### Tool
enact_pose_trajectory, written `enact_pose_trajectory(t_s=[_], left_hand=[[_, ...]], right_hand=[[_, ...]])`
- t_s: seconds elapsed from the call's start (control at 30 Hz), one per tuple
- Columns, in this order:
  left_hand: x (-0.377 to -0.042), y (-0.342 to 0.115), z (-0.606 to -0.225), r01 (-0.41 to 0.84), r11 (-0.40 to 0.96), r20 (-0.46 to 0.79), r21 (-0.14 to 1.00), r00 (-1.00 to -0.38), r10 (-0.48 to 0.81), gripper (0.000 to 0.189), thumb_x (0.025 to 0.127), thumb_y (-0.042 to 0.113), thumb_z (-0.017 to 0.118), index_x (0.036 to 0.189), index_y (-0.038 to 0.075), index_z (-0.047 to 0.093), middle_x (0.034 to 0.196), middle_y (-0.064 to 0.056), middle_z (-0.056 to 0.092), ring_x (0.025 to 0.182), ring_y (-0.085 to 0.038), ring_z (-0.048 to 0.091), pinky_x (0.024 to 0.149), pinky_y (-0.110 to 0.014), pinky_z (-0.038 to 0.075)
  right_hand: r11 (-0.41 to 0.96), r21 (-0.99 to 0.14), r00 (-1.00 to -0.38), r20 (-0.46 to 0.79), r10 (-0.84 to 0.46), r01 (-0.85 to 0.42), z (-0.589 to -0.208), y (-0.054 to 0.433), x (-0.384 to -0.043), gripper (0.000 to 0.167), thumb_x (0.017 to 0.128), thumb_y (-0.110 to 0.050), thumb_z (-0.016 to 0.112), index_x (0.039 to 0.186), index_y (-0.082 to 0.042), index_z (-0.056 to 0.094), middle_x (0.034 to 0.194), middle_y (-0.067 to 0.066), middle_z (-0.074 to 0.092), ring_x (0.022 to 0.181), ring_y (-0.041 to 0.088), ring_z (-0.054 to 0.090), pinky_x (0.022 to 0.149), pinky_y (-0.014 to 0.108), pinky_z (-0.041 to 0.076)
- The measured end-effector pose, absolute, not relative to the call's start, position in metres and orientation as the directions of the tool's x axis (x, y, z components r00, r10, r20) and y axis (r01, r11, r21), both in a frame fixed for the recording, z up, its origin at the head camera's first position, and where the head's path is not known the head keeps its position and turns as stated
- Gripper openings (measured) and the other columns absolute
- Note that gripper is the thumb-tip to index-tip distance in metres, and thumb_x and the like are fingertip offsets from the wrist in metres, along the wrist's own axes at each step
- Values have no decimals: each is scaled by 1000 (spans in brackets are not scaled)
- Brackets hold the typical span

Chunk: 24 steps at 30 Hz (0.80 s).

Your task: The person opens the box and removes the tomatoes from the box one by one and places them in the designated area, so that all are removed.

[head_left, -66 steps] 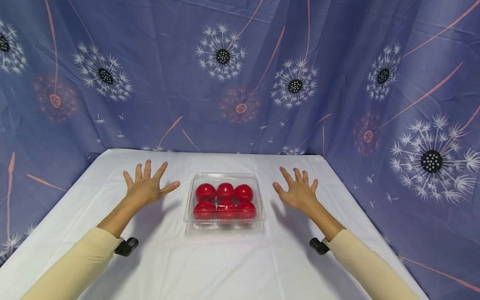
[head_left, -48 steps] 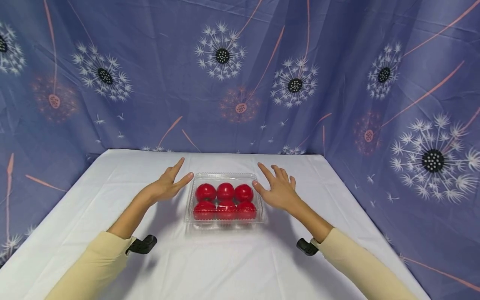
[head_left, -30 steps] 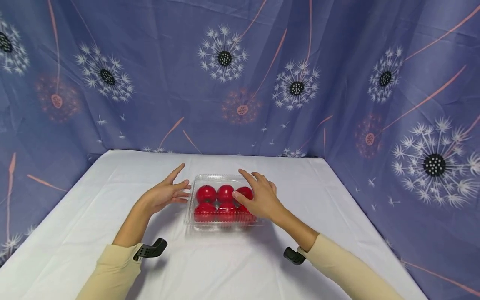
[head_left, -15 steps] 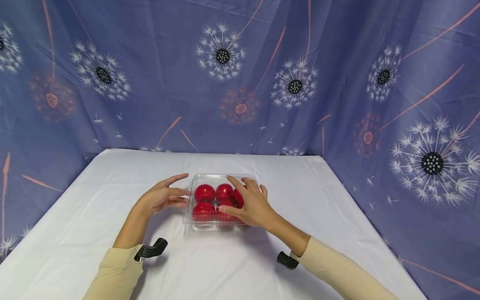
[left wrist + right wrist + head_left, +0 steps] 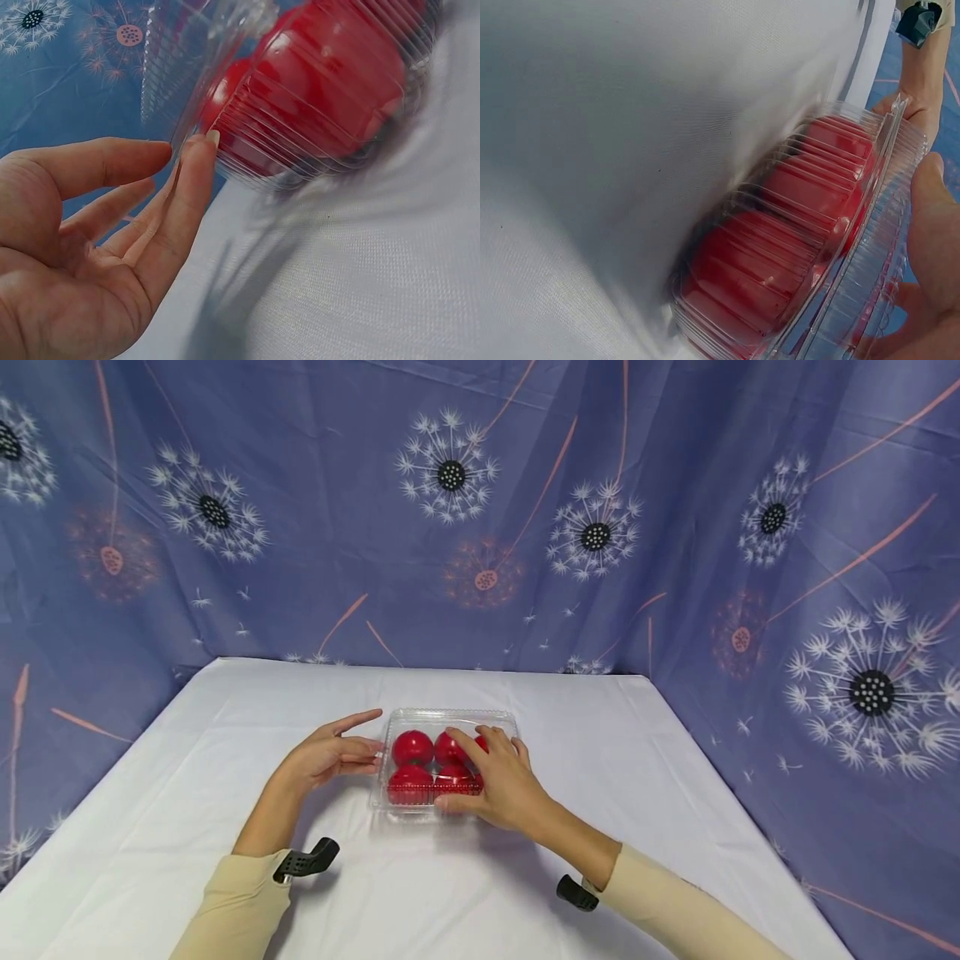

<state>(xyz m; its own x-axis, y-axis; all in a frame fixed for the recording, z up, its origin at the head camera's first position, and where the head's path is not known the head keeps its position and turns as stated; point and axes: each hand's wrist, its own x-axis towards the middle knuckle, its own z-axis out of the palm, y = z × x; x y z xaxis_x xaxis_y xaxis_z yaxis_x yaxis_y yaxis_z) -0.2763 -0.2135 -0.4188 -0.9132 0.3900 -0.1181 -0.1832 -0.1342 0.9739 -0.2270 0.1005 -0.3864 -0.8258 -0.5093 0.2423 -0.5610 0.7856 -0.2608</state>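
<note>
A clear plastic clamshell box [image 5: 450,716] lies on the white cloth with several red tomatoes [image 5: 412,748] inside, under its clear ridged lid. My left hand [image 5: 322,758] is at the box's left edge; in the left wrist view the thumb and a fingertip [image 5: 201,146] pinch the rim between them. My right hand [image 5: 506,785] spreads over the right front of the lid and covers some tomatoes. Its thumb [image 5: 928,180] lies at the front rim, close to the lid edge, and the other fingers rest across the top.
A white cloth [image 5: 465,893] covers the table. Blue fabric [image 5: 337,510] printed with dandelions hangs behind it and at both sides. A black wrist device [image 5: 307,862] sticks out from the left sleeve, another [image 5: 577,893] from the right.
Both hands have come in from the sides to the box. The left has taken its left rim; the right has slid over the lid and down towards the front edge. The box has stayed put.
</note>
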Motion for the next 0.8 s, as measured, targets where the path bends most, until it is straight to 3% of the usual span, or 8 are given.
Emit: enact_pose_trajectory(t_s=[0.8], left_hand=[[-278,-212,-424,-200,-139,-135,970,-917,376,81,92,-10,62,161,5,22,109,-9,70,90,-14,73,79,-35,63]], right_hand=[[820,-159,-829,217,-515,-551,-394,99,-224,105,74,-79,69,158,-28,35,154,17,43,145,35,36,120,60,26]])
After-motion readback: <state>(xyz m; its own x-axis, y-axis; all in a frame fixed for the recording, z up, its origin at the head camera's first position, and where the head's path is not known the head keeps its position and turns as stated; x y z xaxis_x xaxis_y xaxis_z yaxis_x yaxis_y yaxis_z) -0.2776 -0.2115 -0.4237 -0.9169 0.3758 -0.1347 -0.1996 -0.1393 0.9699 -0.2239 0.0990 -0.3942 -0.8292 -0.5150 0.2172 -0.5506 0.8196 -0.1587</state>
